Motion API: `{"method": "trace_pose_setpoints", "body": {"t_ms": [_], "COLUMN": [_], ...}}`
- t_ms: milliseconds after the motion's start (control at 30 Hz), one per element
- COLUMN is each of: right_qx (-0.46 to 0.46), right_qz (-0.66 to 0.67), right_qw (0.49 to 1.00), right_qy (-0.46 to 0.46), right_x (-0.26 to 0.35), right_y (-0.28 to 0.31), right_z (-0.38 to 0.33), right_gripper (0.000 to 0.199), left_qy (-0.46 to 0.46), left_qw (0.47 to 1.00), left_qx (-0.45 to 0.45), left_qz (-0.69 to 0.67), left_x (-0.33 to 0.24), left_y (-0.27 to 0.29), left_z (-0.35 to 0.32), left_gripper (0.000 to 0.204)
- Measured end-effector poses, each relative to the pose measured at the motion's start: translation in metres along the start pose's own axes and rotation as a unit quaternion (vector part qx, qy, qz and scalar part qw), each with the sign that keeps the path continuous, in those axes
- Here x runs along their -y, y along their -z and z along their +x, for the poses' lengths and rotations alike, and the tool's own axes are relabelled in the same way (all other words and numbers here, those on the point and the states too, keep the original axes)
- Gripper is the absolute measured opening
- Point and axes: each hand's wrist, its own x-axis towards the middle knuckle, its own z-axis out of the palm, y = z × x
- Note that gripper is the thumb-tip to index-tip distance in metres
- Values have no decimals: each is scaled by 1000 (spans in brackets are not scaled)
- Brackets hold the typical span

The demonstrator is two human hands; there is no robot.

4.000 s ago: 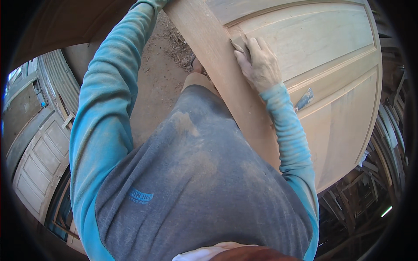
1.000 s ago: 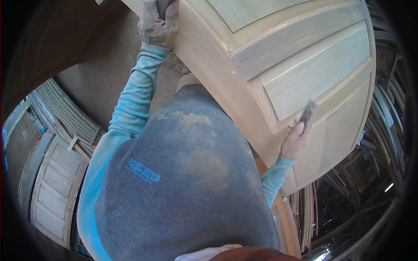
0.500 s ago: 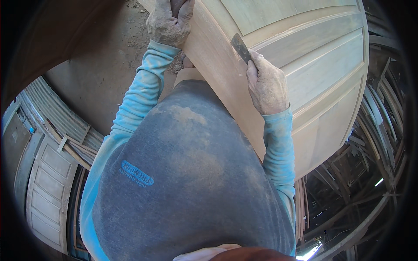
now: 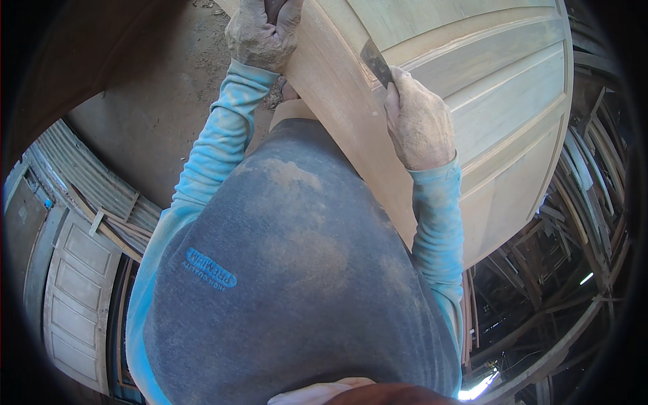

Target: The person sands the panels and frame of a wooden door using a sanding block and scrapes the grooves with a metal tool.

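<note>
The place was a dusty workshop with a bare dirt floor (image 4: 145, 101), a finished panelled door (image 4: 74, 304) leaning at the far left, and dark stacked timber (image 4: 540, 270) at the right. In front of the person stood a pale wooden door (image 4: 493, 88), unpainted, smooth, with raised panels and stepped mouldings; it was just before the chest, tilted. The left hand (image 4: 262, 32) was closed around the top part of the door's edge, fingers curled tight. The right hand (image 4: 418, 121) was clamped on a flat metal scraper (image 4: 375, 62), whose dull thin blade touched the moulding near the corner of the frame. The wood looked soft and the blade stiff, so a steep angle could probably dig a groove in the moulding. If the left hand's hold loosened, the door might slide, and the blade could slip toward the fingers. Both hands and the grey shirt (image 4: 290, 283) were covered with fine dust.
</note>
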Motion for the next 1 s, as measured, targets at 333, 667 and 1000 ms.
{"method": "trace_pose_setpoints", "body": {"t_ms": [333, 667, 1000], "right_qx": [118, 7, -72], "right_qz": [-96, 39, 62], "right_qw": [988, 998, 958], "right_qy": [-38, -49, -272], "right_x": [2, -28, -62], "right_y": [7, 14, -11], "right_z": [-12, -30, -105], "right_gripper": [23, 28, 30], "left_qy": [4, 4, 53], "left_qw": [1000, 1000, 998], "left_qx": [4, 14, 19], "left_qz": [9, 4, -35], "left_x": [0, 6, 6], "left_y": [4, 4, -2], "left_z": [1, -2, -6], "left_gripper": [37, 37, 40]}}
